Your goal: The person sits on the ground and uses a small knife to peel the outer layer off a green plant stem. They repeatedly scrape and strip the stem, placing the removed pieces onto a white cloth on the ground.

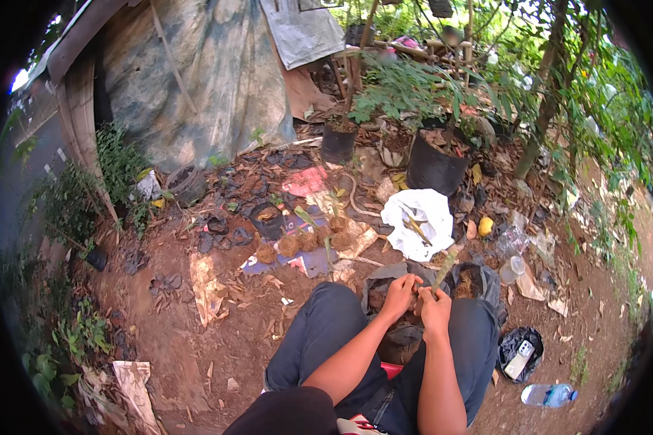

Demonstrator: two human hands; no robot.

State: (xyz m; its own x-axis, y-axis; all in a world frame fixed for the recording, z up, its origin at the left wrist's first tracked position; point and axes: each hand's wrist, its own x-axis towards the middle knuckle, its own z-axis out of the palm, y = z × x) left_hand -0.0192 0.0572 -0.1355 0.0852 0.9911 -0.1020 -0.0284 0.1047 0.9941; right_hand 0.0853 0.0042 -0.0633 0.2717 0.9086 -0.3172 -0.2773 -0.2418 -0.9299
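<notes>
My right hand (pixel 435 307) is closed around the lower part of a green plant cutting (pixel 444 269), which points up and away. Beside it, my left hand (pixel 400 296) has its fingers bent near the cutting's lower end; whether it grips anything is hidden. Below both hands lies a dark plastic bag of soil (pixel 378 291). To its right stands another dark bag (pixel 484 280) with brown fibre (pixel 464 285) in it. Farther off, a white plastic bag (pixel 441 217) holds several cut stems (pixel 418 228). Several fibre-wrapped balls (pixel 289 246) sit in a row at the left, on printed sheeting.
A black pot (pixel 268 220) stands behind the balls, with larger black planters (pixel 438 163) farther back. On the right are a yellow fruit (pixel 485 226), a clear plastic cup (pixel 517 265), a phone (pixel 519 360) on black plastic and a water bottle (pixel 548 395). A tarpaulin (pixel 196 81) hangs behind.
</notes>
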